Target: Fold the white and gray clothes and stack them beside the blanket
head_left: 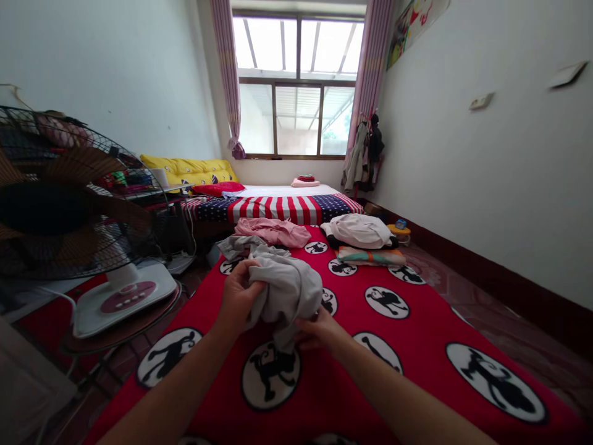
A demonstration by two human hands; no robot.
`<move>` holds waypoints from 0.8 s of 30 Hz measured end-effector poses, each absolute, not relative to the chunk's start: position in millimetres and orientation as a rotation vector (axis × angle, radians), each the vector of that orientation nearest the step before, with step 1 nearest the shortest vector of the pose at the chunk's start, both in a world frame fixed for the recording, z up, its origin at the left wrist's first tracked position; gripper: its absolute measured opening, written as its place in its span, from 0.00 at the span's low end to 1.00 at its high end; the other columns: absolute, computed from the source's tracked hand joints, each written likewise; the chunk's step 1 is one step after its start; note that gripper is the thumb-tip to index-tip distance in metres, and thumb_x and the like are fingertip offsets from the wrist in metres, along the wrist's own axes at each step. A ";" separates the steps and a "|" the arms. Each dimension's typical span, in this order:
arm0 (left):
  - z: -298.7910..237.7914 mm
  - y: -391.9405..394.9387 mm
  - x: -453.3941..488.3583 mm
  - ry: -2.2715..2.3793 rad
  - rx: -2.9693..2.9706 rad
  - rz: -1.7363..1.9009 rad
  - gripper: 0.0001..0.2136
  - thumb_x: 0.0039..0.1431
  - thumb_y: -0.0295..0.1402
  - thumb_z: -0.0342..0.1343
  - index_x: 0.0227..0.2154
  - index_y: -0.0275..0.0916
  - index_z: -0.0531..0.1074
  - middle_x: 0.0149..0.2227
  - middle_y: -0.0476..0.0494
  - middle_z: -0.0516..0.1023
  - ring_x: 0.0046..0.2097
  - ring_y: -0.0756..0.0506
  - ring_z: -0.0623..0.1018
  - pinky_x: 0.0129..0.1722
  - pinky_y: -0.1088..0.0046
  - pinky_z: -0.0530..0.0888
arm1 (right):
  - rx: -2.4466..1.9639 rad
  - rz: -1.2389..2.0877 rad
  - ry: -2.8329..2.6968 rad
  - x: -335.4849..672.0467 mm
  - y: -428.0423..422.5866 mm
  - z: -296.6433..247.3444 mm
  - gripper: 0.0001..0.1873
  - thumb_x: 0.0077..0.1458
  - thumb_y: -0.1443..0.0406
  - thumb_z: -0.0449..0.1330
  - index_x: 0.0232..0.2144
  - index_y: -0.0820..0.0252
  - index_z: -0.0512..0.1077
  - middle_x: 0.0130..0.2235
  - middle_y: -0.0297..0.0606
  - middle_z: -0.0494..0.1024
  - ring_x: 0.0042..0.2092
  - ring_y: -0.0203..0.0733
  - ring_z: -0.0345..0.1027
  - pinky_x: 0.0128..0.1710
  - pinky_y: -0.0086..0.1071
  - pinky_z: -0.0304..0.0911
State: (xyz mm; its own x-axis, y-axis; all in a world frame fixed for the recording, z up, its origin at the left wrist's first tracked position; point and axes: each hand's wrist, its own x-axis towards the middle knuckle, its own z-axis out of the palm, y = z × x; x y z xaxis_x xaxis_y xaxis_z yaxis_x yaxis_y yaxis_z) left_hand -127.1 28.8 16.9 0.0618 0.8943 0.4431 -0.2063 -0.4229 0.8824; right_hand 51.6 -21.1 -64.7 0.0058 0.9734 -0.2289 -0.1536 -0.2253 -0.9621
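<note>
Red blanket (417, 346) beneath crumpled grey garment (290, 287)

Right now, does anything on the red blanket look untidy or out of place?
Only the clothes. The grey garment is crumpled between the left hand and right hand, and the pink garment beyond it lies bunched, unlike the folded striped cloth. Nothing looks spilled or damaged.

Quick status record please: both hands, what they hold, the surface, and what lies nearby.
left hand: grips the grey garment at its upper bunch
right hand: pinches the same garment's lower edge
grey garment: crumpled, held between both hands over the red blanket
further along the blanket: pink garment, white garment, folded striped cloth
left side: fan
</note>
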 end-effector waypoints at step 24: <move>-36.9 59.5 -152.3 1.233 1.992 1.134 0.11 0.52 0.39 0.54 0.33 0.40 0.77 0.28 0.44 0.79 0.29 0.44 0.76 0.30 0.71 0.70 | -1.584 0.451 -2.415 58.2 -98.5 -47.6 0.10 0.40 0.70 0.56 0.28 0.56 0.74 0.32 0.38 0.80 0.35 0.45 0.72 0.29 0.29 0.55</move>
